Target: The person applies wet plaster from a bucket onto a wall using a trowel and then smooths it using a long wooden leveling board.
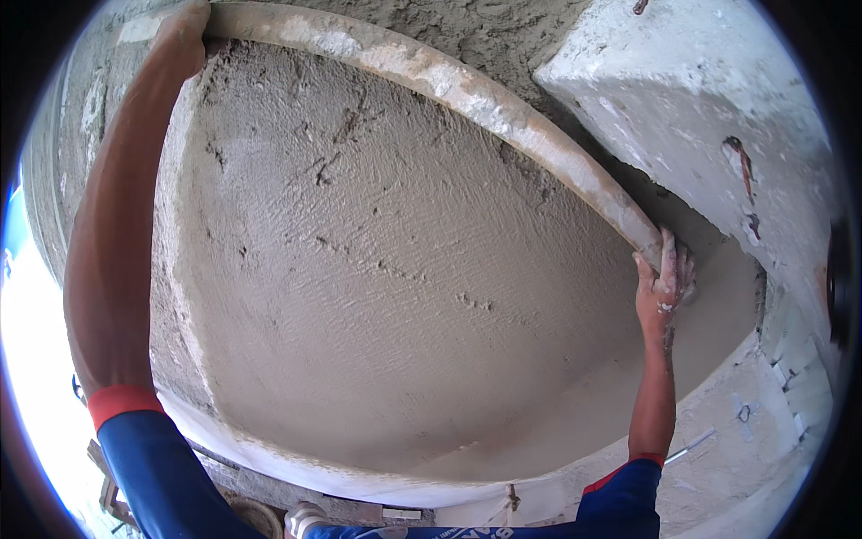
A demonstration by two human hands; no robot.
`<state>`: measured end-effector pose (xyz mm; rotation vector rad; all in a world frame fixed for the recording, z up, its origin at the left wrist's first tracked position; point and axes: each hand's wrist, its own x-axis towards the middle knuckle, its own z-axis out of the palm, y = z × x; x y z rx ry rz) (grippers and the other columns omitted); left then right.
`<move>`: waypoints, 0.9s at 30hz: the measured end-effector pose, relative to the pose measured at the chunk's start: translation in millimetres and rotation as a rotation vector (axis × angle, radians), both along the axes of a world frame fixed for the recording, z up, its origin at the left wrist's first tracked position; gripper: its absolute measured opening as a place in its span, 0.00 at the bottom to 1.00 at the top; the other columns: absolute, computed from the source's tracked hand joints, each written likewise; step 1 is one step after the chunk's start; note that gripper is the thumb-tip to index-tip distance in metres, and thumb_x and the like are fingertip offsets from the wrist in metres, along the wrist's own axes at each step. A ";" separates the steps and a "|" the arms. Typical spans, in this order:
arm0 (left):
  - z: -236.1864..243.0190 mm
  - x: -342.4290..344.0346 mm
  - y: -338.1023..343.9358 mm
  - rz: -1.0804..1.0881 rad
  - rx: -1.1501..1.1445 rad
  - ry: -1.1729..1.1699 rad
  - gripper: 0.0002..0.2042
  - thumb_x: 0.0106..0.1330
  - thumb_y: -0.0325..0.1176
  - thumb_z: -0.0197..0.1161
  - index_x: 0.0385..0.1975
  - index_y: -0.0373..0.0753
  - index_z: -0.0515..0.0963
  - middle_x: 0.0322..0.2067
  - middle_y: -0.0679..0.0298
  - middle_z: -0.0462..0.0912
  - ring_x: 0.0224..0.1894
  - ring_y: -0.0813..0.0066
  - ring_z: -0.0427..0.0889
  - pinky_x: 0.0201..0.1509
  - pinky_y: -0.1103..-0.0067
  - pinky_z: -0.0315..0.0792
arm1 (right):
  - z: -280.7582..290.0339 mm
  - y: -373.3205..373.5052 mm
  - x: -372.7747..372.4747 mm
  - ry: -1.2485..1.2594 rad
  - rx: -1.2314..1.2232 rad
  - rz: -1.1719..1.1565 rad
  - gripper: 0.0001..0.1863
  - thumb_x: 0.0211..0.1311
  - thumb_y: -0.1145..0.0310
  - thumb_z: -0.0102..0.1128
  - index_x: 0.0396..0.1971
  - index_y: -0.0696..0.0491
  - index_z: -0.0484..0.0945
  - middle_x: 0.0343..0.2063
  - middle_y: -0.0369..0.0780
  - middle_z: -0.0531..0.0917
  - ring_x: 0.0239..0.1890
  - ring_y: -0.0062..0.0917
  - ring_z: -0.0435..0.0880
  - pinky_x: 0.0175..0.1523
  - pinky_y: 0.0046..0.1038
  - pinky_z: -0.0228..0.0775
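Observation:
A long plaster-crusted straightedge board (476, 103) spans the upper edge of a patch of wet grey render (386, 251), which has streaks and small pits. My left hand (182, 40) is raised at the top left, fingers closed round the board's left end; its fingertips are partly hidden. My right hand (663, 274) grips the board's right end with curled, plaster-smeared fingers.
A whitish concrete block or beam (682, 99) juts out at the upper right, beside rough dark render (503, 36). A pale plastered edge (449, 485) runs along the bottom. Bright light shows at the far left. A bucket-like round rim (256, 516) sits at the bottom.

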<state>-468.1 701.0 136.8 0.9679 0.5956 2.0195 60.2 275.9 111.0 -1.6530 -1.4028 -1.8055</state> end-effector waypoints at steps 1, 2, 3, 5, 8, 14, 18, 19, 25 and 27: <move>-4.4 10.2 -9.4 -0.004 -0.003 -0.004 0.16 0.65 0.45 0.50 0.42 0.39 0.70 0.36 0.63 0.74 0.36 0.73 0.75 0.30 0.78 0.75 | -0.4 -0.9 0.4 0.003 -0.017 -0.003 0.30 0.50 0.63 0.64 0.55 0.48 0.66 0.43 0.48 0.72 0.47 0.47 0.67 0.51 0.48 0.56; -8.5 27.3 -31.1 0.008 -0.089 0.040 0.17 0.65 0.46 0.50 0.42 0.39 0.70 0.36 0.62 0.74 0.35 0.74 0.75 0.30 0.78 0.75 | -6.8 -6.2 4.7 0.002 -0.017 -0.004 0.30 0.50 0.63 0.64 0.55 0.48 0.66 0.43 0.48 0.72 0.47 0.47 0.67 0.51 0.48 0.56; -11.5 41.2 -52.6 0.025 -0.171 0.081 0.18 0.65 0.48 0.49 0.42 0.39 0.70 0.36 0.62 0.74 0.35 0.74 0.75 0.30 0.79 0.75 | -21.5 -16.1 12.7 0.093 -0.060 -0.032 0.30 0.50 0.63 0.64 0.55 0.49 0.66 0.43 0.48 0.71 0.47 0.47 0.68 0.51 0.48 0.56; -34.2 76.6 -87.1 0.017 -0.327 0.143 0.20 0.64 0.48 0.49 0.42 0.35 0.67 0.34 0.59 0.73 0.34 0.72 0.74 0.29 0.79 0.74 | -53.7 -39.6 37.3 0.178 -0.109 -0.087 0.30 0.49 0.65 0.64 0.55 0.51 0.67 0.42 0.49 0.71 0.46 0.49 0.67 0.51 0.49 0.56; -84.1 123.7 -139.9 -0.100 -0.309 0.099 0.30 0.62 0.41 0.54 0.51 0.21 0.51 0.41 0.47 0.71 0.39 0.61 0.75 0.35 0.74 0.76 | -120.0 -68.0 81.7 0.187 -0.124 -0.123 0.29 0.47 0.67 0.64 0.52 0.52 0.68 0.41 0.51 0.70 0.46 0.51 0.67 0.51 0.51 0.56; -123.4 170.3 -164.7 0.118 -0.108 0.071 0.31 0.63 0.44 0.56 0.46 0.25 0.46 0.45 0.36 0.65 0.53 0.53 0.68 0.59 0.69 0.63 | -185.8 -82.4 125.3 0.175 -0.033 -0.084 0.30 0.44 0.70 0.63 0.52 0.53 0.67 0.42 0.52 0.69 0.49 0.54 0.65 0.53 0.55 0.54; -67.9 142.3 -135.1 0.187 -0.112 0.160 0.26 0.62 0.46 0.54 0.43 0.25 0.58 0.39 0.45 0.70 0.41 0.63 0.73 0.38 0.73 0.72 | -146.4 -72.7 130.7 0.325 -0.004 -0.194 0.35 0.50 0.65 0.62 0.60 0.52 0.60 0.54 0.54 0.65 0.58 0.57 0.58 0.61 0.54 0.45; -56.9 132.3 -133.5 0.036 -0.103 0.175 0.24 0.62 0.46 0.53 0.41 0.26 0.62 0.36 0.49 0.72 0.35 0.67 0.74 0.29 0.75 0.73 | -129.5 -74.8 127.8 0.322 0.001 -0.207 0.35 0.50 0.65 0.62 0.60 0.52 0.60 0.54 0.54 0.65 0.58 0.57 0.58 0.61 0.54 0.45; 13.1 77.6 -50.3 0.297 -0.024 0.257 0.21 0.60 0.41 0.57 0.47 0.32 0.66 0.33 0.56 0.77 0.33 0.69 0.77 0.31 0.73 0.74 | -34.6 -27.8 67.3 0.130 0.078 -0.089 0.32 0.48 0.65 0.61 0.56 0.52 0.64 0.47 0.53 0.69 0.51 0.53 0.65 0.54 0.52 0.53; 34.8 89.6 -86.5 0.054 0.025 -0.114 0.18 0.64 0.49 0.50 0.43 0.41 0.70 0.35 0.56 0.76 0.35 0.65 0.78 0.28 0.68 0.75 | -11.3 -18.3 53.9 0.086 0.086 -0.063 0.32 0.49 0.63 0.62 0.56 0.52 0.64 0.48 0.53 0.70 0.50 0.52 0.65 0.54 0.50 0.54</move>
